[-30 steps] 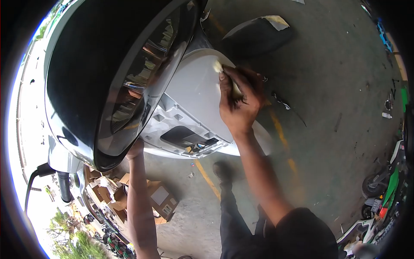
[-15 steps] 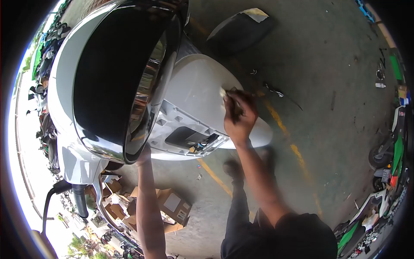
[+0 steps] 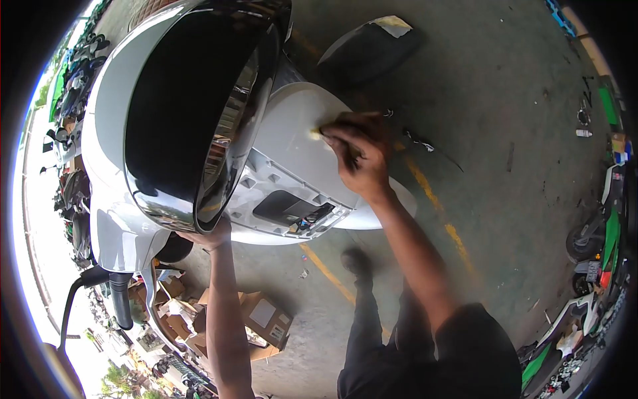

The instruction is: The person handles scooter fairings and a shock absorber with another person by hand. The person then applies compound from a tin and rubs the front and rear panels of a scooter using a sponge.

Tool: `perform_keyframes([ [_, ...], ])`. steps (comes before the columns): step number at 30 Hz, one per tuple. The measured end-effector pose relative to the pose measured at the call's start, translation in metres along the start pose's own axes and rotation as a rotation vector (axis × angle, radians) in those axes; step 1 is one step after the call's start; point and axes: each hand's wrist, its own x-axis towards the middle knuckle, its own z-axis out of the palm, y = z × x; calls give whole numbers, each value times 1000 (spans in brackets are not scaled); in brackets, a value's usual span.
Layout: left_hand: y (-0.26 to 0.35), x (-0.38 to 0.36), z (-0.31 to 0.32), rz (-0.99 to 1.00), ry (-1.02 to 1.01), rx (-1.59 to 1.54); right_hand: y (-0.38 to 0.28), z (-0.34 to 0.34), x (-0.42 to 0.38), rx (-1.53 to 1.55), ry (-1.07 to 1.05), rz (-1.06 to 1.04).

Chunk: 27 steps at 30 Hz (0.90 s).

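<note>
A white scooter front panel curves beside the large dark headlight housing. My right hand is closed in a pinch over this panel. From its fingertips pokes a small pale-yellow piece, right at the panel's surface; I cannot tell what it is. My left hand is at the lower edge of the headlight housing, its fingers mostly hidden beneath it. Between the hands lies an open compartment in the grey inner frame, with wiring showing inside.
A handlebar grip and brake lever stick out at lower left. Below them are open cardboard boxes. A dark curved panel lies on the floor at the top. Parked scooters line the right side.
My right hand has moved left across the white panel with the pale-yellow piece. More of my left hand shows under the headlight housing, as the view has shifted slightly.
</note>
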Motion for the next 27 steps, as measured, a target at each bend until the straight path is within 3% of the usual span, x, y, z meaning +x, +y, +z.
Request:
perform_keyframes([
  [4,-4,2,3,11,11,-97,16,-9,-44,-9,52,184],
  [6,-16,-9,7,32,17,-87,5,4,-4,-7,55,145],
  [9,-22,-30,12,68,-25,3,-12,14,32,50,0,-87],
  [13,-4,-8,4,30,-39,-77,20,-8,-45,42,55,135],
  [15,6,2,1,-120,-9,-71,3,4,-10,8,55,59],
  [17,9,2,0,-83,10,-16,-19,21,38,1,35,-100],
  [20,4,-5,5,-47,50,27,-17,15,15,10,36,-43],
  [23,-30,-58,26,-380,-157,-247,-17,4,-40,-41,26,54],
  [27,-25,-55,22,-189,-46,-69,-35,38,41,-39,122,-73],
])
